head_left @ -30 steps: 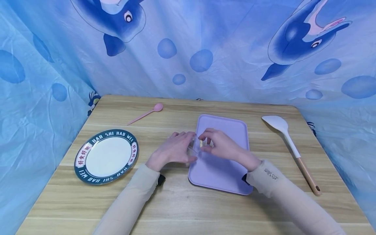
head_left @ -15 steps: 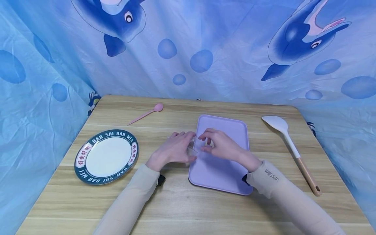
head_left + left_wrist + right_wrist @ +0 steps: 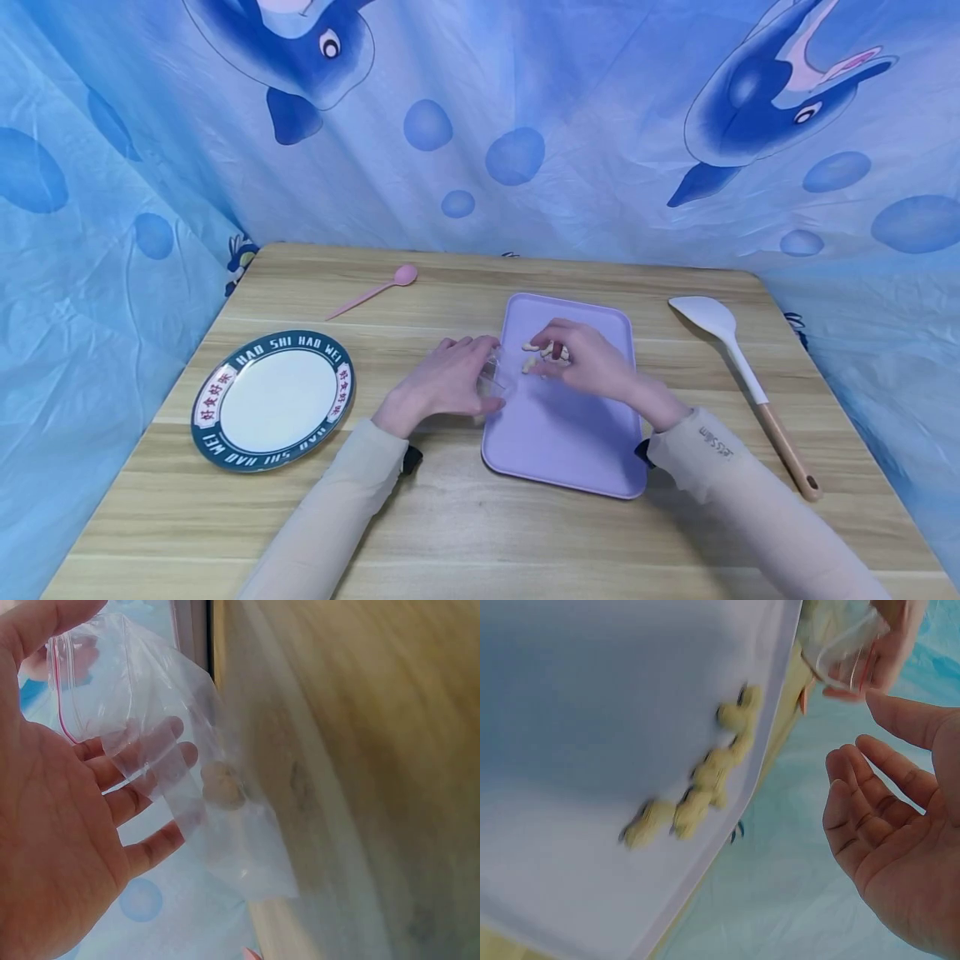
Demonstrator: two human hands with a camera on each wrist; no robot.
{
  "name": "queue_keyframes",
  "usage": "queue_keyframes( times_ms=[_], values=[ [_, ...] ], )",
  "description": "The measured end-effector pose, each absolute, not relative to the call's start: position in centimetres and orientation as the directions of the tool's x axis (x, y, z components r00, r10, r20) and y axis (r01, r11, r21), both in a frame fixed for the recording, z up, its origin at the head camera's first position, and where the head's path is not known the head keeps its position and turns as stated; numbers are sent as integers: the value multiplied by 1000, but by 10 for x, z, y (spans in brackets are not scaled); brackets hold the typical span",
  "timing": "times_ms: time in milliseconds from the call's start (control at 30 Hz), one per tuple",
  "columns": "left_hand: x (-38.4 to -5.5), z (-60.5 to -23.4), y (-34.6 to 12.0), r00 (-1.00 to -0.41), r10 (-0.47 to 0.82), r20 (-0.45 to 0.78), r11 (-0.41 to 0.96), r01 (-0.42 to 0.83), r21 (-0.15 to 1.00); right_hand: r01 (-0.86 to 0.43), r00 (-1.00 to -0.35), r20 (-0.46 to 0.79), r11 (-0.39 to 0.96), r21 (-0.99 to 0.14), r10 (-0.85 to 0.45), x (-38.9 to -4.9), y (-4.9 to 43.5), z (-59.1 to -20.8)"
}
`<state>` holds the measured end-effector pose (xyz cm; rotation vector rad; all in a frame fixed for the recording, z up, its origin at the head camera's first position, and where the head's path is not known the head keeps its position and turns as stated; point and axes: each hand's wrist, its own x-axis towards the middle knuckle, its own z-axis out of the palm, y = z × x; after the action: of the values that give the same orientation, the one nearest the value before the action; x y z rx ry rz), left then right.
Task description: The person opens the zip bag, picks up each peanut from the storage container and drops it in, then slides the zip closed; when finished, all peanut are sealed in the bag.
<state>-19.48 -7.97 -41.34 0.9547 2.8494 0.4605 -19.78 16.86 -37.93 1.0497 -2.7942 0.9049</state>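
Note:
In the head view, my left hand (image 3: pixel 446 379) holds a clear zip-top plastic bag (image 3: pixel 492 379) at the left edge of the lilac tray (image 3: pixel 562 450). A peanut (image 3: pixel 221 786) shows inside that bag in the left wrist view, with the fingers spread behind the plastic. My right hand (image 3: pixel 588 360) hovers over the tray, thumb and fingers apart, nothing between them. Under and beside it, several peanuts (image 3: pixel 528 365) lie on the tray; the right wrist view shows these peanuts (image 3: pixel 711 769) strung along one side.
A green-rimmed white plate (image 3: pixel 281 400) stands at the left. Behind it lies a pink spoon (image 3: pixel 403 276). On the right, a white spatula (image 3: pixel 705 315) with a wooden handle rests on the wooden table (image 3: pixel 450 533). A blue curtain (image 3: pixel 585 225) hangs behind.
One second ago my right hand pinched a peanut beside the bag; half a second ago none showed there. It has since moved right, uncovering peanuts on the tray. My left hand stays put.

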Motion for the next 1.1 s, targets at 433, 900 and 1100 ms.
queue_keyframes(
  times_ms=[433,900,1100],
  values=[
    [-195,-413,-81,-805,593,-1,757,558,341,-535,-831,170,677,-506,-530,-210,214,-380],
    [-197,-414,-82,-809,588,-4,765,554,329,-464,-842,-22,744,-481,-539,-208,238,-407],
    [-196,-413,-82,-810,587,-10,766,551,332,-515,-814,-16,734,-443,-581,-206,237,-415]
  ],
)
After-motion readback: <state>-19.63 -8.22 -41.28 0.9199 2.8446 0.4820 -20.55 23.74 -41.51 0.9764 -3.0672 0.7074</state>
